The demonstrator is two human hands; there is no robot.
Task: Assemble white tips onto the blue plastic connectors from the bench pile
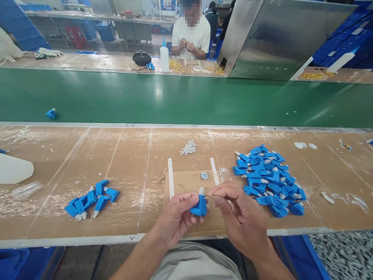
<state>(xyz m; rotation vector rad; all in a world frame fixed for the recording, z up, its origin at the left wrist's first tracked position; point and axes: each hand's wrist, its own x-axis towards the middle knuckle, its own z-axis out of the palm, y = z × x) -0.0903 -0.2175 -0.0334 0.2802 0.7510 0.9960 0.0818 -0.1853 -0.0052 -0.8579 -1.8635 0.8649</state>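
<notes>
My left hand [180,216] holds a blue plastic part [199,207] with a pale tip pointing up, pinched between thumb and fingers. From the right, my right hand [239,216] pinches a thin wooden stick [210,197], whose end touches the side of the blue part. Both hands are over a cardboard sheet [186,182] taped to the table. A blue-grey blob [204,176] with another thin stick lies on that sheet. Beyond it sits a small pile of grey pieces [189,147].
A large heap of blue parts [271,179] lies at right, a smaller group [91,199] at left. A white bottle [14,169] lies far left. Behind the table runs a green belt [157,97] carrying one blue part [51,113]. A person [190,35] sits across it.
</notes>
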